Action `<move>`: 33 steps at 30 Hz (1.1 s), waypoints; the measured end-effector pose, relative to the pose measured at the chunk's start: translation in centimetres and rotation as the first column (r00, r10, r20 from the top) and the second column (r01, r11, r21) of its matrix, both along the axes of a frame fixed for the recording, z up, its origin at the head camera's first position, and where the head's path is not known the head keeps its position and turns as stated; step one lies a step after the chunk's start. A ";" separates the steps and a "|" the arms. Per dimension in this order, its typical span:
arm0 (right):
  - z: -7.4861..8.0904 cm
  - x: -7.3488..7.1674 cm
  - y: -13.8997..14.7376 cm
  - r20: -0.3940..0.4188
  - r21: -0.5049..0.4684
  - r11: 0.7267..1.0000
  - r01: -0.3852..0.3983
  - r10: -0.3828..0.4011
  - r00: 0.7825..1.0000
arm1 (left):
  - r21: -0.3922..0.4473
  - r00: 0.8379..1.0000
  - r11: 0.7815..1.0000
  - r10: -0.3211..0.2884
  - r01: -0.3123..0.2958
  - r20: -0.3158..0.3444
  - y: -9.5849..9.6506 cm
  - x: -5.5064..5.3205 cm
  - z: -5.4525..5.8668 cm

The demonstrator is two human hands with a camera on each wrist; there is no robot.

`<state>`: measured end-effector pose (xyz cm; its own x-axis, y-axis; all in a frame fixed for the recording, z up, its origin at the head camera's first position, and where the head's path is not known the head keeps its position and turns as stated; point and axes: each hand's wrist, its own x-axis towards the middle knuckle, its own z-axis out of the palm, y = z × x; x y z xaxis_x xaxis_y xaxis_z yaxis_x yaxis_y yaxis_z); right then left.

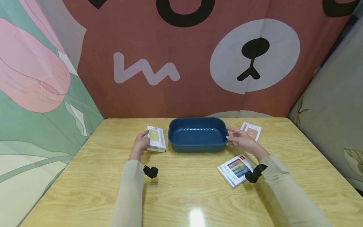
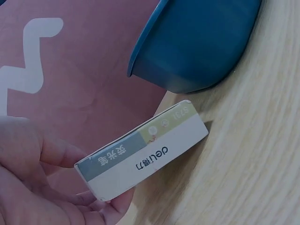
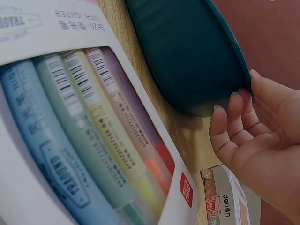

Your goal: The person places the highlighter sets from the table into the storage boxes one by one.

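Note:
My left hand (image 1: 141,143) grips a small white highlighter box (image 1: 156,139) with a yellow-green front, to the left of a blue plastic basin (image 1: 198,148). In the left wrist view the thumb and fingers hold one end of the box (image 2: 145,150), while its other end is close over the table. My right hand (image 1: 243,140) pinches the basin's right end. The right wrist view shows the thumb at the outer side of the rim and the curled fingertips (image 3: 234,101) against the wall. Nothing lies inside the basin.
A windowed pack of highlighters (image 1: 235,171) in several colours lies below my right forearm. Behind the right hand is another white box (image 1: 252,130) with an orange-brown front. A printed cloth (image 1: 141,101) hangs along the back edge of the wooden table (image 1: 175,189).

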<state>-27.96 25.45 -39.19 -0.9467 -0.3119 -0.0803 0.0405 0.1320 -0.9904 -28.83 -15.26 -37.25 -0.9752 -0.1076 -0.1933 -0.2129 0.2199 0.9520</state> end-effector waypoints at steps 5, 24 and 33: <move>0.0 0.0 0.0 0.017 -0.023 1.000 0.003 -0.002 1.000 | 0.063 0.999 0.997 0.033 -0.034 0.016 0.0 0.1 0.1; 0.0 -0.1 0.0 0.042 -0.009 1.000 0.001 -0.001 0.999 | 0.056 0.978 0.984 0.173 -0.167 -0.120 -0.1 1.0 3.6; 0.3 0.3 -0.1 0.041 -0.047 0.999 -0.001 0.003 0.999 | 0.149 0.977 0.983 0.136 -0.112 -0.164 0.9 1.6 5.6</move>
